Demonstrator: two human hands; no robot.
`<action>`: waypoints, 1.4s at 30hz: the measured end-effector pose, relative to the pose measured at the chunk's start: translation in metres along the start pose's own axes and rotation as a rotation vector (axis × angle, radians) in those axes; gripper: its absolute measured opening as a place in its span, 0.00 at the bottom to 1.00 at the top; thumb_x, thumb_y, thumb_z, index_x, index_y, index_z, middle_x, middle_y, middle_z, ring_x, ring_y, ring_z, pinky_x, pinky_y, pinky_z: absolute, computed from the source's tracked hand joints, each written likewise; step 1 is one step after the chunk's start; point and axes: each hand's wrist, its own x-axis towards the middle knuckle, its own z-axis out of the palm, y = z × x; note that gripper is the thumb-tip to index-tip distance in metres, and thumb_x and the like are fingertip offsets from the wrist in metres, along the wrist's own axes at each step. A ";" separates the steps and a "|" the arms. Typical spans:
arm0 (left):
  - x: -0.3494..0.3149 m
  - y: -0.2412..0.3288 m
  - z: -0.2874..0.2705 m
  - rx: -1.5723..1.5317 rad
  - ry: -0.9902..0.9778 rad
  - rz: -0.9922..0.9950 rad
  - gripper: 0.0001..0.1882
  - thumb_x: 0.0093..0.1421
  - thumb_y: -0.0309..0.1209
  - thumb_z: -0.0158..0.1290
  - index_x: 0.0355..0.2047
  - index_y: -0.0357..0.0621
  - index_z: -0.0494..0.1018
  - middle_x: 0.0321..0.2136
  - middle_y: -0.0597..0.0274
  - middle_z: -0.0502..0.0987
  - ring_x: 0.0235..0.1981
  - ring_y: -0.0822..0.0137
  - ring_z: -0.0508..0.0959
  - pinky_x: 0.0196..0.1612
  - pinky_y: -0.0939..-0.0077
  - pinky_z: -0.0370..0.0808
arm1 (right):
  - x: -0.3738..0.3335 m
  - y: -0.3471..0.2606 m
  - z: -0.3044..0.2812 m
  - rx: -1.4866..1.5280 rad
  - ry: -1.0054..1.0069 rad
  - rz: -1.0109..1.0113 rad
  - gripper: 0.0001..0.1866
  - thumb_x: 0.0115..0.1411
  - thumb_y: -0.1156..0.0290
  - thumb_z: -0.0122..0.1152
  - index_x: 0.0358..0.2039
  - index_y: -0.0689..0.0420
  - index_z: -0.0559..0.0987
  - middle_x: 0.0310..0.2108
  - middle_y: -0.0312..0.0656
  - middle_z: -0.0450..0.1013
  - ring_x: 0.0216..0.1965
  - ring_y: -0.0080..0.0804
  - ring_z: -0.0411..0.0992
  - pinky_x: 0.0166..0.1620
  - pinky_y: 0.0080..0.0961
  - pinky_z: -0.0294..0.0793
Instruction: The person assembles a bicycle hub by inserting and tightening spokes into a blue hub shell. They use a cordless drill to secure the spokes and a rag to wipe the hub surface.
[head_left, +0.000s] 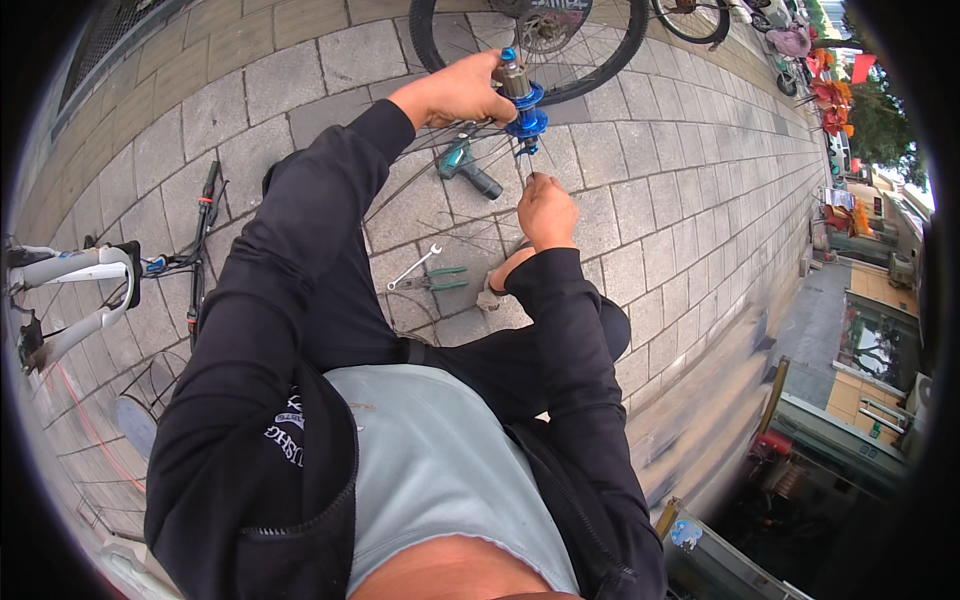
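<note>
My left hand (455, 92) is wrapped round a blue bicycle hub (526, 122) with a grey metal freehub body, holding it up before me. Thin spokes fan out from the hub toward the lower left. Just below the hub, my right hand (548, 212) is closed in a pinch on what looks like a thin spoke; its fingertips partly hide it. Beneath, on the paving, lies a green and black cordless drill (468, 168). Closer to my legs are a combination wrench (414, 268) and green-handled pliers (440, 280).
A bicycle wheel (600, 75) with a black tyre stands at the far side. To the left are a bicycle frame with a grey fork (95, 290) and a handlebar (203, 245). Parked bikes and orange items line the far right, with a shopfront (870, 340) at the right.
</note>
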 end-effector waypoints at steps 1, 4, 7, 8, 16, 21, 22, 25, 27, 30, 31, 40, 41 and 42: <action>0.000 0.000 -0.001 0.006 -0.020 -0.009 0.34 0.56 0.20 0.65 0.63 0.38 0.68 0.44 0.59 0.80 0.34 0.71 0.81 0.35 0.75 0.77 | -0.006 0.007 0.005 -0.029 -0.009 0.006 0.15 0.69 0.58 0.56 0.35 0.55 0.84 0.35 0.53 0.83 0.36 0.60 0.81 0.43 0.55 0.80; 0.003 0.008 -0.010 0.111 -0.048 0.045 0.30 0.54 0.24 0.67 0.57 0.39 0.71 0.40 0.61 0.80 0.33 0.72 0.79 0.35 0.75 0.76 | -0.012 0.026 0.010 -0.058 -0.117 0.014 0.17 0.68 0.55 0.59 0.34 0.55 0.86 0.34 0.53 0.83 0.37 0.59 0.82 0.43 0.52 0.81; 0.001 0.015 -0.007 0.126 0.066 0.067 0.24 0.49 0.19 0.66 0.48 0.37 0.73 0.35 0.62 0.79 0.35 0.70 0.77 0.36 0.72 0.76 | -0.022 0.034 0.009 -0.130 -0.235 0.060 0.17 0.65 0.54 0.61 0.34 0.55 0.88 0.34 0.53 0.83 0.38 0.58 0.82 0.45 0.51 0.81; 0.002 0.018 -0.007 0.087 0.058 0.056 0.24 0.50 0.19 0.65 0.48 0.37 0.73 0.35 0.62 0.79 0.35 0.70 0.78 0.35 0.72 0.76 | -0.026 0.039 0.008 -0.150 -0.264 0.053 0.17 0.65 0.55 0.62 0.34 0.55 0.88 0.34 0.53 0.84 0.39 0.57 0.82 0.45 0.51 0.81; 0.002 0.026 -0.009 -0.007 0.019 0.099 0.08 0.56 0.22 0.66 0.33 0.40 0.77 0.22 0.67 0.78 0.22 0.75 0.76 0.25 0.76 0.71 | -0.049 0.075 0.039 -0.365 -0.445 0.000 0.17 0.63 0.52 0.65 0.33 0.54 0.87 0.35 0.51 0.84 0.40 0.57 0.83 0.45 0.51 0.81; 0.001 0.029 0.002 0.051 0.115 0.103 0.09 0.61 0.29 0.69 0.31 0.42 0.78 0.23 0.68 0.79 0.22 0.76 0.75 0.26 0.76 0.71 | -0.032 0.036 0.015 0.078 -0.314 0.188 0.21 0.65 0.54 0.64 0.48 0.57 0.86 0.41 0.55 0.83 0.47 0.58 0.81 0.51 0.50 0.80; 0.001 0.028 0.002 0.032 0.089 0.101 0.09 0.61 0.29 0.68 0.31 0.42 0.79 0.22 0.68 0.79 0.21 0.76 0.75 0.26 0.77 0.70 | -0.023 0.023 0.010 0.226 -0.233 0.191 0.22 0.66 0.56 0.64 0.51 0.58 0.85 0.42 0.55 0.83 0.47 0.57 0.81 0.51 0.48 0.79; 0.001 0.032 0.004 -0.003 0.086 0.086 0.09 0.62 0.31 0.68 0.31 0.43 0.79 0.20 0.69 0.78 0.20 0.77 0.74 0.25 0.77 0.69 | 0.003 -0.015 0.000 0.522 -0.063 0.208 0.23 0.67 0.59 0.63 0.57 0.60 0.82 0.44 0.55 0.82 0.46 0.55 0.80 0.52 0.46 0.78; 0.001 0.033 0.000 0.066 0.074 0.047 0.08 0.64 0.30 0.67 0.37 0.41 0.80 0.25 0.68 0.80 0.23 0.77 0.76 0.27 0.77 0.72 | 0.015 -0.030 0.001 0.588 -0.004 0.210 0.24 0.67 0.61 0.63 0.59 0.61 0.80 0.46 0.54 0.81 0.47 0.54 0.79 0.53 0.45 0.77; -0.001 0.018 0.002 -0.051 0.135 0.037 0.40 0.60 0.42 0.74 0.64 0.37 0.67 0.40 0.61 0.81 0.29 0.77 0.80 0.27 0.83 0.72 | 0.024 -0.038 0.010 0.569 0.042 0.189 0.23 0.68 0.63 0.63 0.59 0.61 0.80 0.48 0.54 0.78 0.50 0.53 0.77 0.54 0.45 0.76; -0.001 0.019 0.002 -0.059 0.128 0.020 0.41 0.59 0.45 0.74 0.65 0.37 0.67 0.40 0.61 0.81 0.29 0.78 0.80 0.26 0.84 0.72 | 0.025 -0.036 0.011 0.574 0.038 0.197 0.22 0.68 0.63 0.63 0.58 0.60 0.80 0.47 0.54 0.78 0.50 0.53 0.77 0.54 0.45 0.76; 0.002 0.011 -0.003 -0.153 0.148 0.043 0.28 0.67 0.42 0.67 0.59 0.41 0.71 0.36 0.63 0.80 0.25 0.77 0.79 0.23 0.83 0.71 | 0.002 -0.009 0.016 0.719 0.083 0.146 0.14 0.71 0.65 0.63 0.50 0.60 0.81 0.41 0.51 0.83 0.45 0.46 0.82 0.50 0.37 0.79; 0.001 0.013 -0.003 -0.147 0.142 0.044 0.27 0.67 0.42 0.67 0.59 0.41 0.71 0.36 0.63 0.80 0.25 0.77 0.79 0.23 0.83 0.71 | -0.003 -0.006 0.012 0.699 0.141 0.135 0.14 0.71 0.65 0.63 0.50 0.60 0.81 0.41 0.51 0.83 0.45 0.46 0.82 0.49 0.37 0.79; 0.001 0.016 -0.003 -0.142 0.134 0.045 0.27 0.68 0.41 0.67 0.58 0.41 0.71 0.36 0.63 0.79 0.25 0.77 0.79 0.23 0.83 0.71 | -0.005 -0.002 0.005 0.671 0.169 0.158 0.12 0.73 0.66 0.61 0.50 0.59 0.81 0.42 0.51 0.83 0.44 0.44 0.82 0.49 0.37 0.79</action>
